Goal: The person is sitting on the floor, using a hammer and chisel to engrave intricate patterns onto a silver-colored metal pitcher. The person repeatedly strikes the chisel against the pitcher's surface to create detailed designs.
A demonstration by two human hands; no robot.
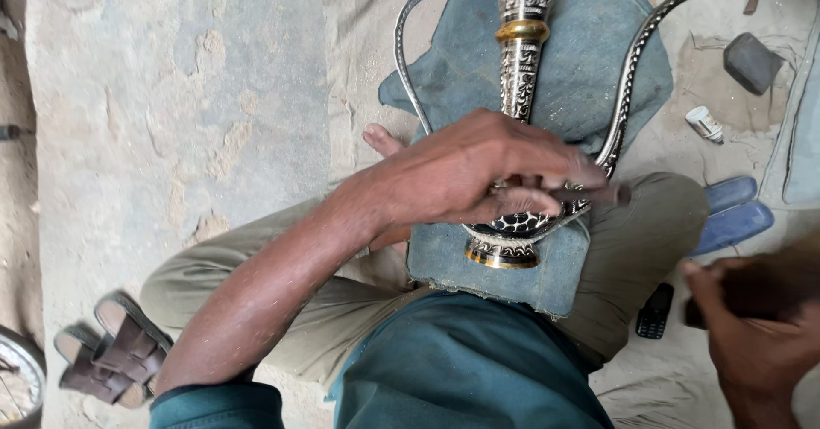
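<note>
On the dusty stone floor [171, 96], my left hand [478, 173] pinned the engraved metal jug [521, 62] with a thin tool between closed fingers, mid-engraving I judged; my right hand [752, 326] clutched something dark, the next stroke needing steadiness.

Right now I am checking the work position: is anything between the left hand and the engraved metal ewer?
Nothing visible. The left hand lies directly on the ewer, fingers pinching a thin tool against its body. The right hand grips a dark object off to the side.
</note>
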